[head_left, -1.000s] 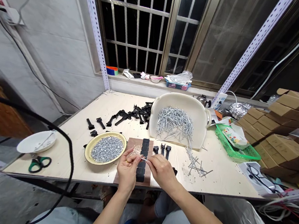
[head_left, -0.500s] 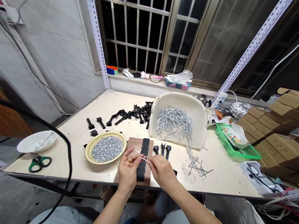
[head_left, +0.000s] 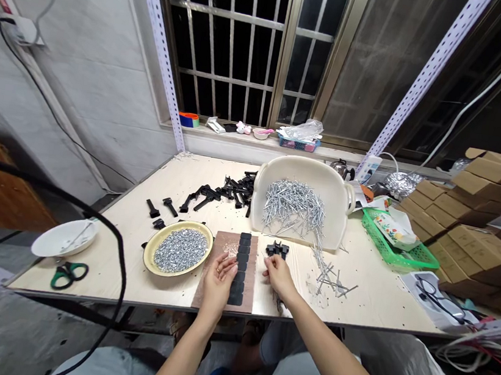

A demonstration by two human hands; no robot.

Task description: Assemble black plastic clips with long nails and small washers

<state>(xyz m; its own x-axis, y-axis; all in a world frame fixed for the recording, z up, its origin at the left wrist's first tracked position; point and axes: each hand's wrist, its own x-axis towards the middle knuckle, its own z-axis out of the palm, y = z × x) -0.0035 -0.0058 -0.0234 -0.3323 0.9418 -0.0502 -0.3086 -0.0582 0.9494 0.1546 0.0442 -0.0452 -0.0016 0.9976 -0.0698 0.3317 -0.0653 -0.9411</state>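
My left hand [head_left: 219,274] is over the brown board [head_left: 217,297], its fingers curled in beside a column of black rounded pieces [head_left: 236,296]. What those fingers hold, if anything, is too small to make out. To the right of the board, my right hand [head_left: 280,276] is closed, fingertips pointing down close to a few black plastic parts [head_left: 277,249]. Its grip is partly hidden. A cream bowl [head_left: 148,254] of small silver metal pieces [head_left: 180,250] stands left of the board. Behind my right hand, thin silver pins [head_left: 294,202] fill a white tub [head_left: 335,229].
More pins [head_left: 334,281] lie spilled in front of the tub. Black parts [head_left: 206,194] are scattered at the back left. Green-handled scissors [head_left: 68,274] and a white bowl [head_left: 47,241] sit left. A green basket [head_left: 412,255], glasses [head_left: 437,295] and cardboard boxes [head_left: 477,254] are right.
My hands were together over the board with a thin silver pin between them. They have parted, and my right hand has moved right to the black plastic parts.
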